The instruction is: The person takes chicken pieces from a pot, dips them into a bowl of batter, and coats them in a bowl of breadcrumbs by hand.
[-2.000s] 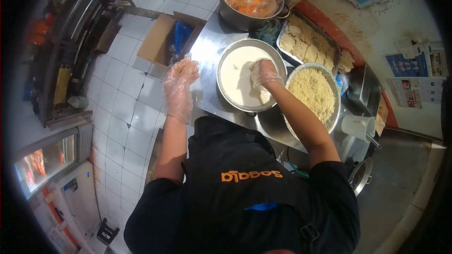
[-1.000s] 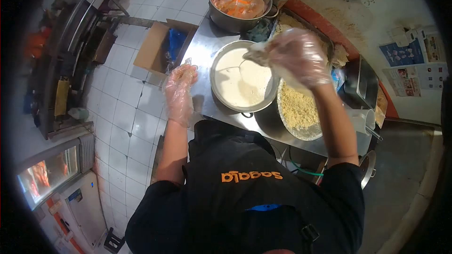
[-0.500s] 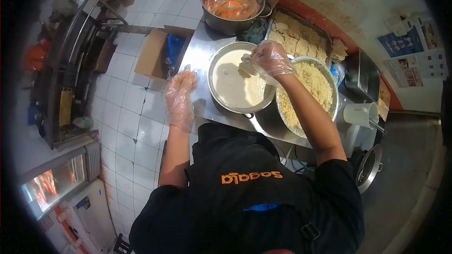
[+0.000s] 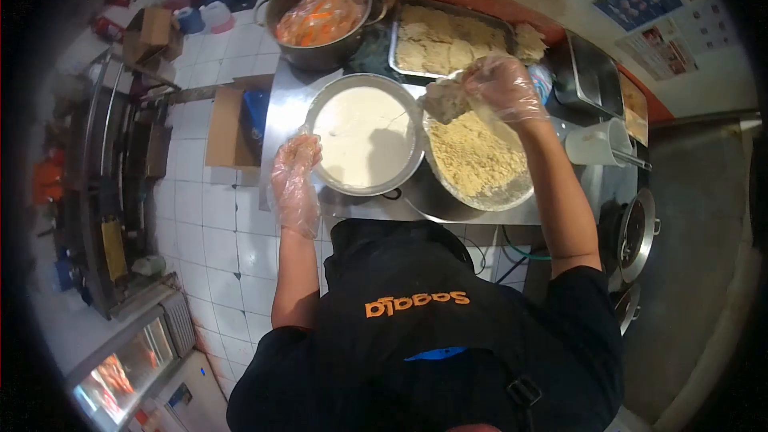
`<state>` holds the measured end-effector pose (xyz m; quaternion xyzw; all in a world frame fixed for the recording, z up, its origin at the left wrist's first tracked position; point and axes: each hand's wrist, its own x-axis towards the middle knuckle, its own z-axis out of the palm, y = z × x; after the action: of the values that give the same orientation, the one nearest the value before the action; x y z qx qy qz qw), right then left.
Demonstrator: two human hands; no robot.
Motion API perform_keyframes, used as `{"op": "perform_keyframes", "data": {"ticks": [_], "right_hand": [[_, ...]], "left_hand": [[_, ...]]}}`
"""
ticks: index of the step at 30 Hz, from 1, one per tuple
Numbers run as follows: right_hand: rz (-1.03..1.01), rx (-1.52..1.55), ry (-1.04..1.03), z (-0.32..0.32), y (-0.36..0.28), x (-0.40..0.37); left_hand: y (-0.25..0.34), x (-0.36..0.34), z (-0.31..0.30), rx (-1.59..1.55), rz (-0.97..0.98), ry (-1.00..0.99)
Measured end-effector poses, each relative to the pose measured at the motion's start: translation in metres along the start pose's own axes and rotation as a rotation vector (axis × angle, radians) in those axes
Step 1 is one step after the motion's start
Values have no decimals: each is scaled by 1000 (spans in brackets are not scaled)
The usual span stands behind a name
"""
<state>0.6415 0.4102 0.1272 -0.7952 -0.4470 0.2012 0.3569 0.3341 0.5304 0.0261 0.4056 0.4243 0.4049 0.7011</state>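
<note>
My right hand, in a clear plastic glove, pinches a thin, flat, batter-coated piece of food. The piece hangs over the near-left part of a wide bowl of yellowish crumbs. To the left stands a round pot of pale, creamy batter. At that pot's left rim is my gloved left hand, its fingers curled together; whether they grip anything is hidden. Behind the bowl, a metal tray holds several flat crumb-coated pieces.
A large pot with orange-printed plastic bags sits at the table's far left. Right of the bowl are a white jug and a dark deep pan. An open cardboard box stands left of the metal table.
My right hand has carried the coated piece rightward from above the batter to above the crumbs. My left hand has come to the batter pot's rim. The camera view has turned slightly.
</note>
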Motion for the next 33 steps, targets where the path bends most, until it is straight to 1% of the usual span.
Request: {"op": "perform_keyframes", "data": {"ticks": [1, 2, 3, 5, 6, 7, 8, 9, 10, 12, 14, 16, 17, 18, 19, 20, 21, 22, 23, 24, 26, 27, 28, 29, 30, 31, 32, 33], "right_hand": [[31, -72, 37, -16, 1, -7], [19, -122, 31, -30, 16, -10], [26, -122, 39, -41, 26, -16], [117, -179, 98, -58, 43, -24], [227, -160, 72, -64, 54, -26], [229, -158, 75, -66, 66, -27], [256, -222, 139, -66, 81, -29], [283, -285, 202, -62, 100, -29], [138, -279, 296, -51, 134, -28], [142, -385, 231, -26, 147, -26], [247, -158, 170, 18, 158, -31], [406, -326, 45, 53, 164, -29], [407, -321, 45, 50, 162, -37], [312, -216, 123, 45, 154, -50], [218, -111, 200, 38, 145, -60], [252, 94, 277, 25, 138, -68], [254, 97, 280, 18, 152, -73], [258, -71, 382, 12, 175, -78], [260, -239, 482, 8, 193, -82], [265, -237, 481, 7, 207, -82], [431, -438, 304, 6, 229, -79], [431, -435, 305, 13, 234, -79], [340, -535, 361, 24, 237, -81], [247, -634, 415, 29, 242, -83], [288, -567, 315, 29, 248, -84], [295, -563, 314, 32, 253, -85], [358, -474, 174, 35, 257, -86], [416, -382, 38, 34, 248, -85]], "left_hand": [[-2, -1, 6, 3, -17, -5], [-4, -2, 12, 5, -21, -18], [-6, -5, 20, -4, -41, -31], [-11, -9, 33, -10, -59, -48], [-14, -12, 40, -9, -90, -69], [-17, -15, 46, -8, -120, -89], [-21, -18, 52, -5, -120, -91], [-25, -20, 57, 9, -109, -116], [-28, -23, 63, 24, -98, -141], [-33, -30, 77, 48, -112, -157], [-38, -38, 91, 73, -127, -172], [-43, -48, 106, 117, -174, -242], [-46, -53, 114, 138, -198, -275], [-52, -58, 121, 159, -217, -316], [-58, -63, 128, 164, -219, -317], [-63, -67, 136, 145, -285, -394], [-70, -70, 143, 123, -350, -470], [-88, -71, 148, 127, -351, -472], [-113, -66, 153, 424, -121, -502], [-122, -65, 163, 716, 116, -523], [-135, -58, 191, 911, -192, -440], [-138, -46, 206, 1009, -241, -490], [-142, -35, 218, 1107, -293, -541], [-153, -26, 222, 1109, -294, -540], [-166, -17, 222, 1265, -221, -576], [-180, -12, 219, 1422, -146, -613], [-182, -14, 219, 1428, -148, -618], [-184, -15, 219, 1291, -212, -417]]}}
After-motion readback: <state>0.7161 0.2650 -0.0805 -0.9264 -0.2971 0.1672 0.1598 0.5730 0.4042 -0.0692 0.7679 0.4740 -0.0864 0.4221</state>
